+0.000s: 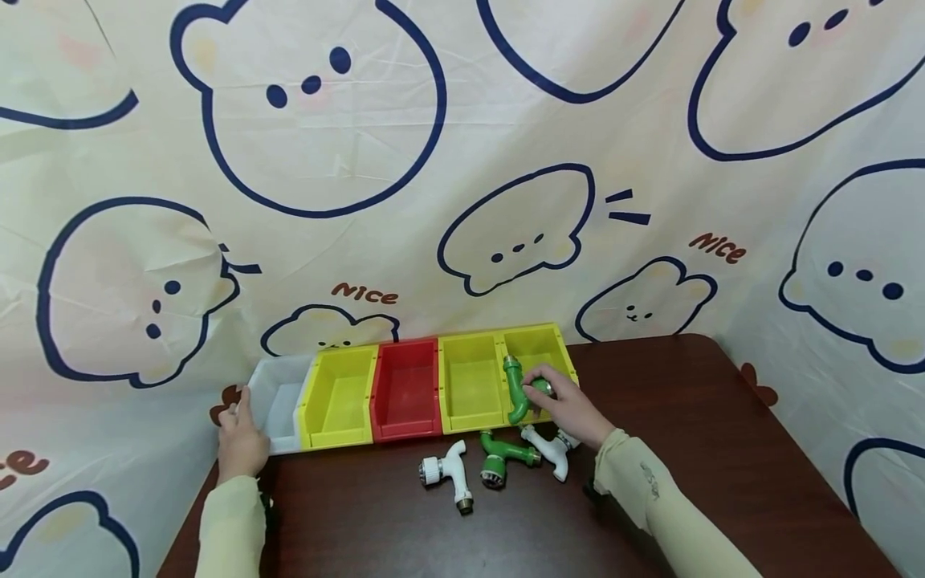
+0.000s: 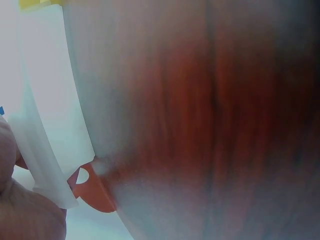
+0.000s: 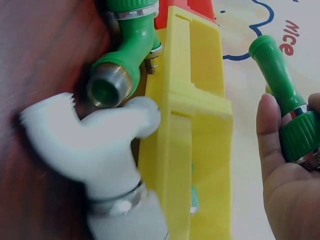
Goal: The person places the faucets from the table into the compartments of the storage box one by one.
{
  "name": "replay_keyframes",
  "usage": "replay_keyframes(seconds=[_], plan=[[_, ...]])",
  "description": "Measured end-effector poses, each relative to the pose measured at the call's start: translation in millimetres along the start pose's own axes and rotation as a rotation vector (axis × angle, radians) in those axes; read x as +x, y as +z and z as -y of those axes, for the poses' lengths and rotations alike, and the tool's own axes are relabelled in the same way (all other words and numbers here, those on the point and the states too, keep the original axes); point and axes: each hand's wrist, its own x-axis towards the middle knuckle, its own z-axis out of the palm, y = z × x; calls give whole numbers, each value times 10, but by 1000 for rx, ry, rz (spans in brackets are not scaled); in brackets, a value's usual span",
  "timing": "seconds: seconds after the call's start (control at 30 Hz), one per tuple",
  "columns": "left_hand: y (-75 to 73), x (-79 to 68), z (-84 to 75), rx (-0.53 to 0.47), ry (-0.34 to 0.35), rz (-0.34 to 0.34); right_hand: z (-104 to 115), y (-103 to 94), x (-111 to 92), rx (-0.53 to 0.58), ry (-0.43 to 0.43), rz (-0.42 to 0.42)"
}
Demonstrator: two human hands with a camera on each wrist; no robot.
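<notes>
My right hand [image 1: 567, 401] holds a green tap [image 1: 515, 389] by its handle end, above the rightmost yellow bin [image 1: 538, 341]. In the right wrist view, that tap [image 3: 275, 70] stands tilted between thumb and fingers. At the far left of the bin row, my left hand [image 1: 242, 441] grips the side wall of the white bin [image 1: 282, 445]; the left wrist view shows fingers at both sides of its wall [image 2: 42, 165]. On the table before the bins lie a white tap [image 1: 455, 470], a green tap [image 1: 499, 457] and another white tap [image 1: 552, 451].
Between the white bin and the rightmost one stand a yellow bin [image 1: 336, 401], a red bin [image 1: 406, 393] and another yellow bin [image 1: 473, 385]. A small green thing [image 3: 194, 200] shows inside a yellow bin. The brown table [image 1: 650, 385] meets a patterned cloth [image 1: 506, 201] behind.
</notes>
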Motion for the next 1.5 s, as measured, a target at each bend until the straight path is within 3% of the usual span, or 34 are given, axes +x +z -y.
replay_keyframes(seconds=[0.33, 0.9, 1.27, 1.5], plan=[[18, 6, 10, -15, -6, 9, 26, 288, 306, -3, -42, -21], [2, 6, -26, -21, -18, 11, 61, 593, 771, -185, -60, -29], [23, 9, -12, -21, -20, 10, -60, 756, 931, -259, -7, -17], [9, 5, -14, -25, -13, 9, -11, 831, 945, -315, 24, -23]])
